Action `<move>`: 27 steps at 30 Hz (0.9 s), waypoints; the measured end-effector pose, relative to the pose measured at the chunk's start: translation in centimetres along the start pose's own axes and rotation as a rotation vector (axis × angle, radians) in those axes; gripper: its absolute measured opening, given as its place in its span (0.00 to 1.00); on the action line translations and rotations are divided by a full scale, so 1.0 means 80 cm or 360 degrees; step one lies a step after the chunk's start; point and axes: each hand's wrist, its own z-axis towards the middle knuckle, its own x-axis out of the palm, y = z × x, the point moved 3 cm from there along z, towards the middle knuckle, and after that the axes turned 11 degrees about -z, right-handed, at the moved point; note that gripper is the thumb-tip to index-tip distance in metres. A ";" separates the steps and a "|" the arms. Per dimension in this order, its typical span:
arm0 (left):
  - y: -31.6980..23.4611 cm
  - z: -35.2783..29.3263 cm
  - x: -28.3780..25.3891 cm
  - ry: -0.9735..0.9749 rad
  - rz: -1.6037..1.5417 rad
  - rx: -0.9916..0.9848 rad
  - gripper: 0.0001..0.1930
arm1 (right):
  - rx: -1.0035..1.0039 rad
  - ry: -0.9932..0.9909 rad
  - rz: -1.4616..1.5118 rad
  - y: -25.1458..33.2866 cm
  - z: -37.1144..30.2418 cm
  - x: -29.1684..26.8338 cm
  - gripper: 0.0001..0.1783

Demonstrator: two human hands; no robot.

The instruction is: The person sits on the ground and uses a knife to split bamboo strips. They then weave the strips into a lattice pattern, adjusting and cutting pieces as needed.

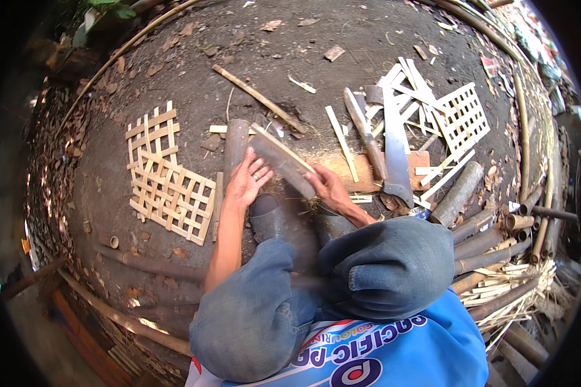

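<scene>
A split bamboo piece [281,158], grey-brown on its face with a pale cut edge, slants between my hands above the ground. My right hand [329,188] grips its lower end, thumb on top and the other fingers partly hidden. Palm up, my left hand [246,179] is open beside its upper part, fingers stretched toward the left edge; whether they touch it I cannot tell. Behind my left hand lies a round bamboo length [237,138]. A wooden board [361,173] is on the ground just right of the piece, with a large wooden-handled knife [366,135] resting across it.
A handsaw [396,151] lies right of the knife. Woven bamboo lattices [171,193] lie at left; another lattice [463,118] sits at right among loose strips [410,90]. Cut bamboo poles [478,242] and a thin stick [258,97] are also on the ground.
</scene>
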 end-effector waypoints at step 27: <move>-0.063 -0.047 -0.024 -0.0258 0.1872 0.0875 0.28 | 0.0575 -0.1874 -0.0596 -0.067 -0.167 -0.298 0.19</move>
